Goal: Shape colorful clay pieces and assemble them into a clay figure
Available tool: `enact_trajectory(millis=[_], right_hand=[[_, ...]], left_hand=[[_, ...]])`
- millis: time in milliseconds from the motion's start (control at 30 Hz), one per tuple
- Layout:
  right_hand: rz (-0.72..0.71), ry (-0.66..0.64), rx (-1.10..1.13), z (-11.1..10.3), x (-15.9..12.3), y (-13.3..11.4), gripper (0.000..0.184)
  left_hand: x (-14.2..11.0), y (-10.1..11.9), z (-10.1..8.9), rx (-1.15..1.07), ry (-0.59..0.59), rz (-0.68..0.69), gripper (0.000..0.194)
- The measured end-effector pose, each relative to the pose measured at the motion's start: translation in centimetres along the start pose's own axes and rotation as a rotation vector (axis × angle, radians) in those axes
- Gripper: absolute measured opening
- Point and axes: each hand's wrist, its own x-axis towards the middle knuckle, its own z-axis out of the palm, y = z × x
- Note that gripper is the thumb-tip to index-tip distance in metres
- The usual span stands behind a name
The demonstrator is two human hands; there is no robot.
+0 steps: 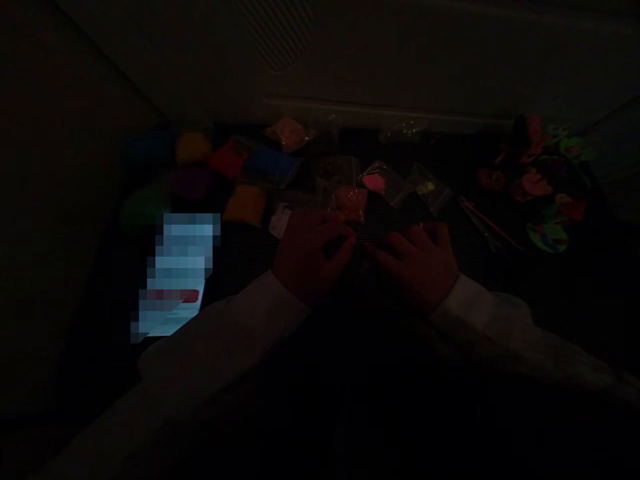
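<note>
In the head view, the light is very low, and your two hands meet near the middle of the dark tabletop (475,267), backs upward, fingertips facing each other with a narrow gap between. Your left hand (345,241) has its thumb and index finger bowed toward each other around a small dark hollow; it is too dim to tell whether the tips pinch anything. Your right hand (373,250) is curled, its fingers bent inward toward your left; whether they grip something small cannot be told either.

The salmon-coloured packet (350,202) lies just beyond your left hand, flat, its longer side running roughly left to right. A white packet (280,221) sits close against the far side of that same hand, partly hidden by it. Past the gap between your hands, a clear bag with a pink lump (374,183) slants from upper left to lower right, and the bag with a yellow piece (426,187) beside it slants likewise. Right of your right hand, a thin pink stick (493,223) points down and to the right. Near your left sleeve, a lit screen (180,320) leans with its long axis toward the upper right.
</note>
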Motion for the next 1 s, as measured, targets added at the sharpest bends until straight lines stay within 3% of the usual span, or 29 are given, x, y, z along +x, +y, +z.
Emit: enact_trajectory(millis=[433, 700, 833, 1000], right_hand=[[0.012, 0.077, -0.004, 0.1, -0.1, -0.1, 0.026], [0.035, 0.06, 0.033, 0.2, -0.3, 0.1, 0.026], [0.08, 0.115, 0.159, 0.3, -0.4, 0.4, 0.026], [0.239, 0.226, 0.513, -0.3, -0.2, 0.8, 0.019]], left_hand=[[0.0, -0.1, -0.1, 0.014, 0.006, 0.026, 0.013], [0.1, 0.0, -0.1, 0.005, 0.005, 0.002, 0.012], [0.1, 0.0, -0.2, -0.006, 0.029, -0.001, 0.012], [0.1, 0.1, -0.4, -0.057, 0.009, 0.002, 0.012]])
